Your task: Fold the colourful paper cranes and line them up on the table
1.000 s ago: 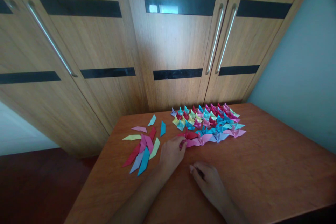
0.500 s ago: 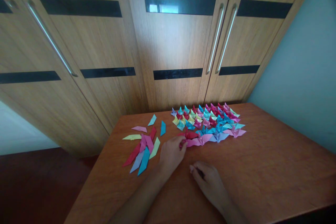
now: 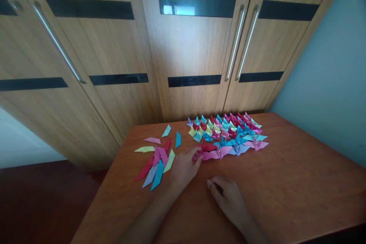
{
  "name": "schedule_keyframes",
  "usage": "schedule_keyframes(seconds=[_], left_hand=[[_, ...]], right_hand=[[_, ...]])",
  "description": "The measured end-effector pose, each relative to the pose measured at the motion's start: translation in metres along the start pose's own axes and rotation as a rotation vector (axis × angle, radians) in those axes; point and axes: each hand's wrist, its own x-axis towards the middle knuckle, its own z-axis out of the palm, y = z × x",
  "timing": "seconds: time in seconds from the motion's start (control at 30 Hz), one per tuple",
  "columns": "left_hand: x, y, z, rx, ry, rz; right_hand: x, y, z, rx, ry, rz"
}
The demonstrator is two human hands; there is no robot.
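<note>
My left hand [image 3: 185,167] is closed at the left end of the front row of winged origami pieces. Its fingers pinch a magenta origami piece [image 3: 197,154], partly hidden by them. Touching or very close to it are a red origami piece [image 3: 208,147] behind and a pink origami piece [image 3: 219,151] on the right. My right hand [image 3: 227,197] rests on the table nearer to me, fingers curled in with nothing visible in them. Several rows of small pointed origami pieces [image 3: 215,135] in red, blue, yellow and pink stand behind.
Flat folded paper strips [image 3: 157,175] lie loosely heaped left of my left hand, with a blue strip [image 3: 178,139] and others apart from them. The brown wooden table [image 3: 300,183] backs onto a wooden wardrobe [image 3: 191,45] with metal handles. A pale wall [image 3: 328,95] stands right.
My left hand has shifted slightly down and left at the row's end, and more of the magenta piece shows. My right hand stays where it was.
</note>
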Motion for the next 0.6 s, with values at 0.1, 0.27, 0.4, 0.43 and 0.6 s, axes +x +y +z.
schedule_keyframes(seconds=[0.1,0.27,0.4,0.43,0.6], left_hand=[[-0.008,-0.014,-0.020,-0.004,0.044,0.051],[-0.034,-0.058,-0.068,0.175,0.151,-0.025],[-0.061,-0.089,-0.091,0.287,0.126,-0.086],[-0.067,-0.094,-0.093,0.300,0.109,-0.087],[-0.086,-0.101,-0.091,0.364,0.023,-0.077]], right_hand=[[0.001,0.001,0.001,-0.017,-0.008,-0.009],[0.005,-0.002,0.000,-0.096,-0.064,-0.007],[0.012,-0.022,0.004,-0.116,-0.116,-0.057],[0.014,-0.028,0.008,-0.114,-0.130,-0.082],[0.034,-0.057,0.035,-0.182,-0.174,-0.163]])
